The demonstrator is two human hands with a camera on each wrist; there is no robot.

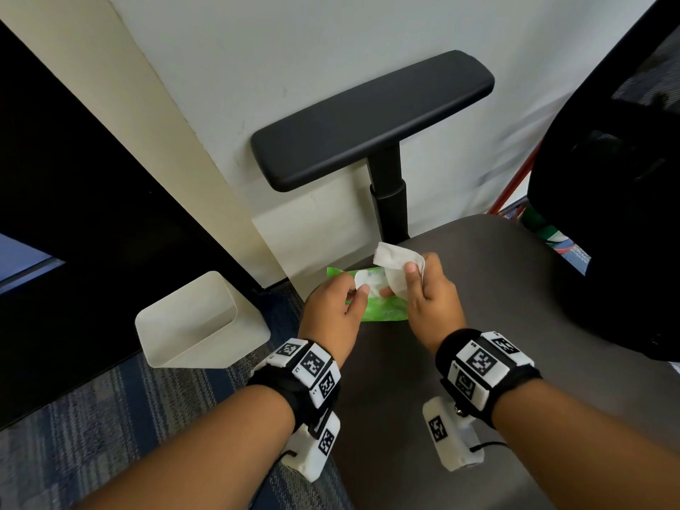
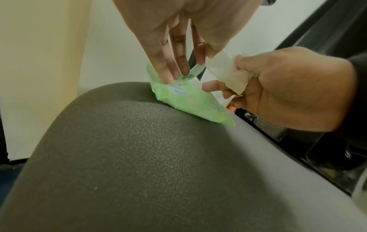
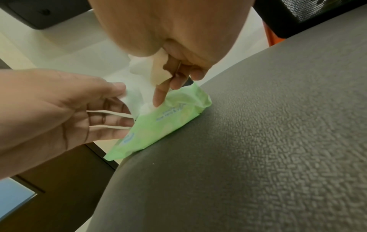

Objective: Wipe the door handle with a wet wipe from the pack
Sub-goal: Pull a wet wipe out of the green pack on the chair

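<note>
On grey chair seat (image 1: 515, 307), green pack (image 1: 386, 312), right hand (image 1: 434, 292) pinching wipe (image 1: 395, 263)

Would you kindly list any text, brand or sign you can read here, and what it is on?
Green wipe pack: blue print, perhaps "Aloe Vera &", blurred and uncertain.
Blue logo on its corner: too blurred to read.
Wrist bands: black-and-white square marker codes, no words.
Nothing else is readable.

Blue print on the green wet wipe pack (image 3: 164, 124), mostly too blurred to read; perhaps "Aloe Vera &" in the right wrist view. Square black-and-white coded markers on both wristbands (image 1: 482, 366), no legible letters.
</note>
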